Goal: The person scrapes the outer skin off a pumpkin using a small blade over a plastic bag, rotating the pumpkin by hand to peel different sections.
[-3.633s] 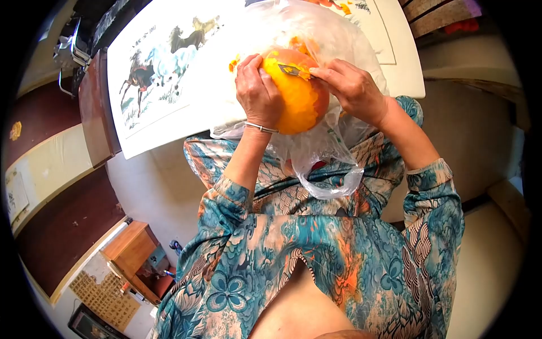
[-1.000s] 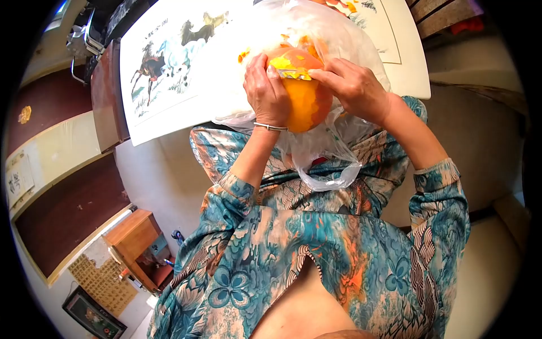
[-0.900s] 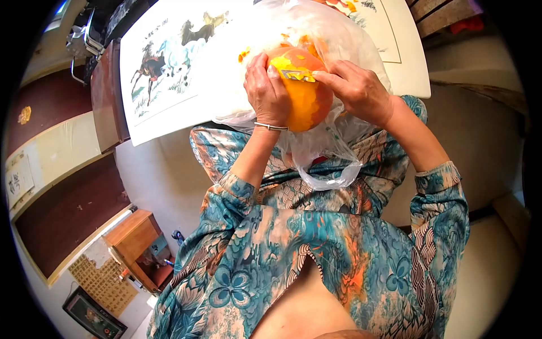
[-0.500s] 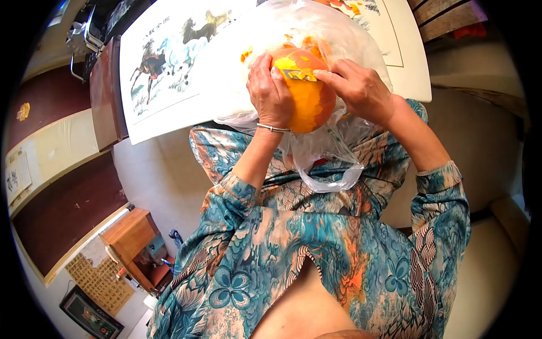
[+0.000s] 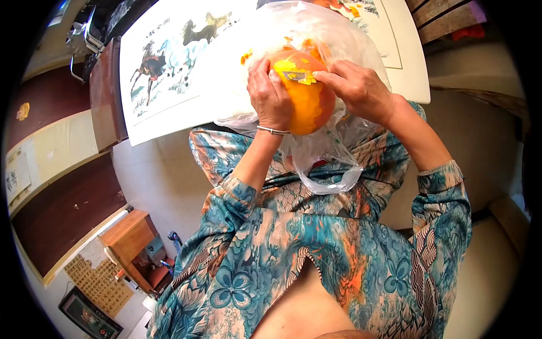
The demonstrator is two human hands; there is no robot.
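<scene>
A round orange pumpkin, partly peeled to bright yellow-orange flesh, rests over a clear plastic bag at the table's near edge. My left hand grips its left side, fingers wrapped over the top. In my right hand is a small metal blade, pinched at its right end and lying against the upper part of the pumpkin. Yellow shavings cling around the blade. Its handle is hidden by my fingers. Orange peel pieces lie on the bag beyond the pumpkin.
The white table carries a printed picture of horses. Bag handles hang over my lap. A wooden cabinet stands at the lower left, and wooden slats are at the upper right.
Compared with the earliest view, the peeled patch around the blade looks different and the camera view has shifted slightly. Both hands keep their hold, with the blade making small movements across the pumpkin's upper part.
</scene>
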